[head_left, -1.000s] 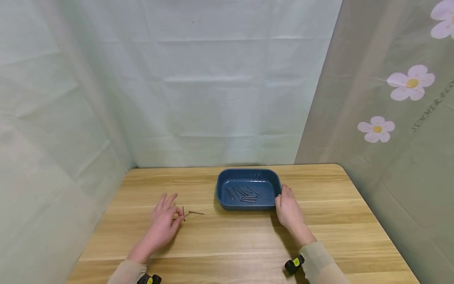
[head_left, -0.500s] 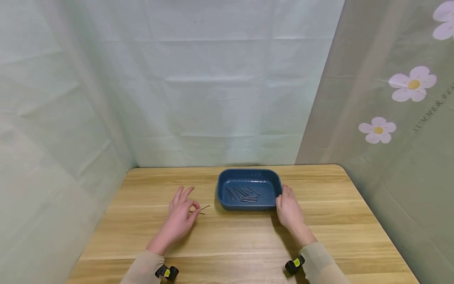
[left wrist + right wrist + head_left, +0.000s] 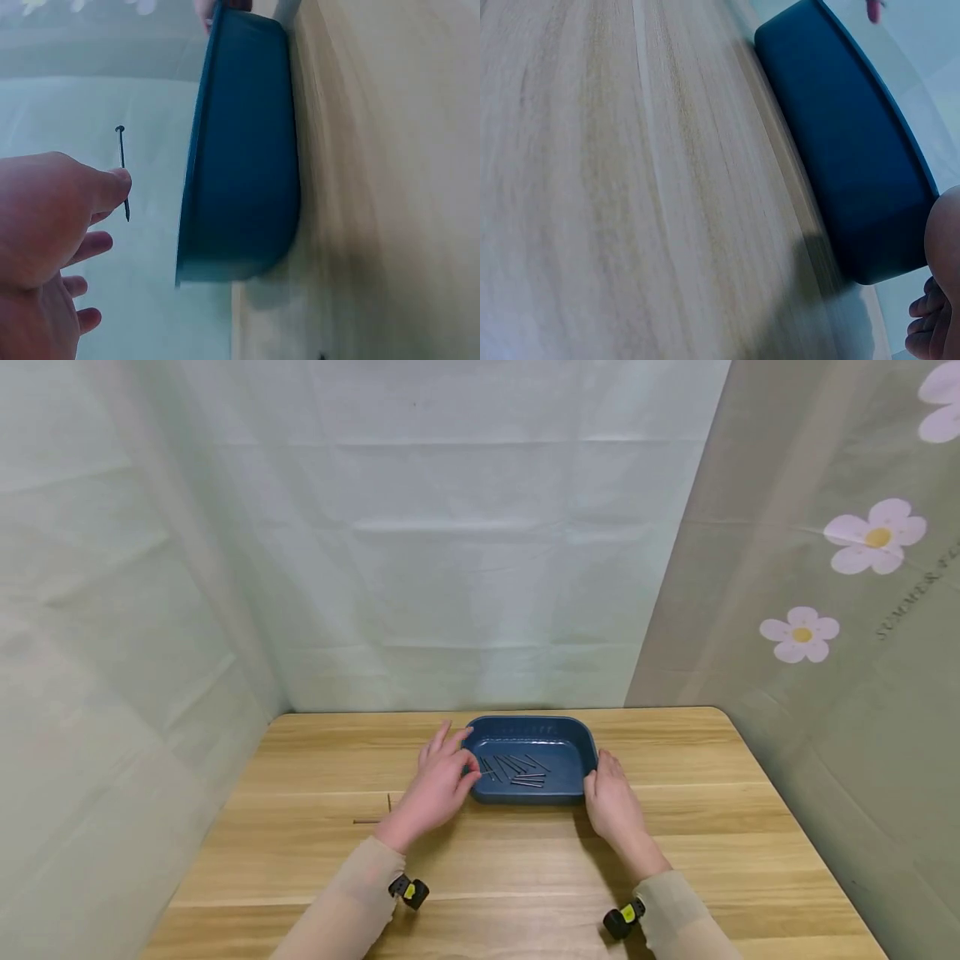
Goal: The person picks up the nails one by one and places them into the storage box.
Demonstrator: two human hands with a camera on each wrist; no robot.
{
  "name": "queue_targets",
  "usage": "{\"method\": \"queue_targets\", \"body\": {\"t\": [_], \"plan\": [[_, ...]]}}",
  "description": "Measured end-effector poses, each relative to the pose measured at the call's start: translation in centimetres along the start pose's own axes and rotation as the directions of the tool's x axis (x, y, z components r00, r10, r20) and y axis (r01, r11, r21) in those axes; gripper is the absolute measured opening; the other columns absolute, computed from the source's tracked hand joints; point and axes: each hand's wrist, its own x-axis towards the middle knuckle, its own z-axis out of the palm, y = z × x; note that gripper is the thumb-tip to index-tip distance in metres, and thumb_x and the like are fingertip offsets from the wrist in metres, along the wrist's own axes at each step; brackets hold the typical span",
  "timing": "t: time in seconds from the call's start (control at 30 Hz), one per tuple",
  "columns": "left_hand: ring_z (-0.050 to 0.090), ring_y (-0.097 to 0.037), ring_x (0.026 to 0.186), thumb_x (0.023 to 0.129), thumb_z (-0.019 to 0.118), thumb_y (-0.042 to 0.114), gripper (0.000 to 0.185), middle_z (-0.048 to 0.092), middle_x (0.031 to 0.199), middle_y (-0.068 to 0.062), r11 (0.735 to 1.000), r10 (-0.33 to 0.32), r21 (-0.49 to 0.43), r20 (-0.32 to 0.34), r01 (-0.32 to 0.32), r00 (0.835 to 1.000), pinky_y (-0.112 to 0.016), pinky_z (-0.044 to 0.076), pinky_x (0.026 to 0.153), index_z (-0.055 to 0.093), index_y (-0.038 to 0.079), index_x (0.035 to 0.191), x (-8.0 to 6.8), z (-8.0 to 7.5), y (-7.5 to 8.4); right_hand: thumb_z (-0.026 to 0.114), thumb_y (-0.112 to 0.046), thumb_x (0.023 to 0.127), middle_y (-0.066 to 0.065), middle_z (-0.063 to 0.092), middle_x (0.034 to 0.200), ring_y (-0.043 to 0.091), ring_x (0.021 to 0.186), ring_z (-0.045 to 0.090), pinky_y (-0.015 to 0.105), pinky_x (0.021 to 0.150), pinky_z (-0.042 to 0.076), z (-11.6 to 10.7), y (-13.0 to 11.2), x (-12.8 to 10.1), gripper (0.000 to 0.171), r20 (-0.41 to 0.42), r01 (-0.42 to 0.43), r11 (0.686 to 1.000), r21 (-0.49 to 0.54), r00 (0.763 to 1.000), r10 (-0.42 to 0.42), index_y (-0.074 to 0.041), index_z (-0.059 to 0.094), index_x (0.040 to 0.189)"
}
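At the far middle of the wooden table [image 3: 525,868] stands a dark blue rectangular tray [image 3: 573,737]; inside it lie several dark nails [image 3: 517,768], loosely side by side on the floor of the tray; their exact count cannot be told. The left hand [image 3: 438,781] is at the tray's left rim, its fingertips over the edge; the left wrist view shows one nail [image 3: 122,172] pinched between thumb and a finger, held clear of the tray wall with its head pointing away from the hand; the remaining fingers are spread and loosely extended. The right hand [image 3: 611,802] rests on the table against the tray's right end; its fingers lie straight along the outer wall, touching it; they grip nothing; the right wrist view shows the tray's outer wall [image 3: 847,165] close by and only a small part of the hand at the frame's corner. On the bare wood to the left of the left hand lie two more nails [image 3: 378,810], near one another, one lengthwise and one crosswise; both are well apart from the tray. Pale cloth [image 3: 450,543] hangs behind the table; a flower-printed curtain [image 3: 825,577] hangs to the right.
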Motion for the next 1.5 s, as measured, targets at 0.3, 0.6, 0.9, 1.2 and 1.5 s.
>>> {"method": "queue_targets", "body": {"t": [0.3,0.6,0.9,1.2,1.5], "plan": [[0.031,-0.044,0.156,0.103,0.074,0.021,0.014,0.061,0.146,-0.012,0.964,0.071,0.245,0.133,-0.103,0.989,-0.063,0.031,0.123,0.07,0.018,0.09,4.6,2.0,1.3,0.034,-0.018,0.113,0.037,0.037,0.162,0.05,0.153,0.034,0.058,0.127,0.027,0.0,-0.2,0.1,0.058,0.011,-0.003,1.0,-0.002,1.0,0.003,0.02,0.032,0.157],[0.047,-0.035,0.143,0.106,0.069,0.021,0.016,0.068,0.128,-0.009,0.874,0.006,0.475,0.197,-0.101,0.98,-0.052,0.041,0.118,0.077,0.009,0.114,7.6,4.5,2.1,0.033,-0.019,0.113,0.036,0.036,0.163,0.05,0.153,0.034,0.057,0.127,0.027,-0.1,-0.1,0.2,0.058,0.018,-0.011,1.0,-0.011,1.0,0.011,0.019,0.032,0.157],[0.05,-0.03,0.14,0.104,0.072,0.018,0.017,0.066,0.132,-0.007,0.803,0.055,0.576,0.184,-0.153,0.981,-0.046,0.042,0.116,0.078,0.013,0.119,9.1,7.0,2.5,0.035,-0.019,0.113,0.036,0.036,0.163,0.049,0.153,0.034,0.057,0.127,0.027,0.0,0.0,0.1,0.058,0.014,-0.013,1.0,-0.007,1.0,0.013,0.019,0.032,0.157],[0.039,-0.031,0.151,0.107,0.068,0.027,0.022,0.058,0.147,-0.007,0.824,0.094,0.53,0.22,-0.2,0.971,-0.048,0.033,0.125,0.08,0.014,0.12,10.4,9.0,3.9,0.036,-0.018,0.113,0.035,0.037,0.163,0.049,0.153,0.035,0.057,0.127,0.028,0.2,0.2,0.0,0.058,0.005,-0.009,1.0,0.005,1.0,0.009,0.019,0.033,0.157],[0.033,-0.033,0.156,0.109,0.065,0.021,0.019,0.056,0.15,-0.006,0.821,0.058,0.528,0.301,-0.217,0.952,-0.049,0.029,0.126,0.08,0.018,0.12,11.5,10.0,5.8,0.038,-0.018,0.112,0.035,0.039,0.162,0.048,0.153,0.037,0.056,0.127,0.028,0.0,0.3,0.2,0.057,-0.004,0.003,1.0,0.009,1.0,-0.003,0.019,0.034,0.156]]}}
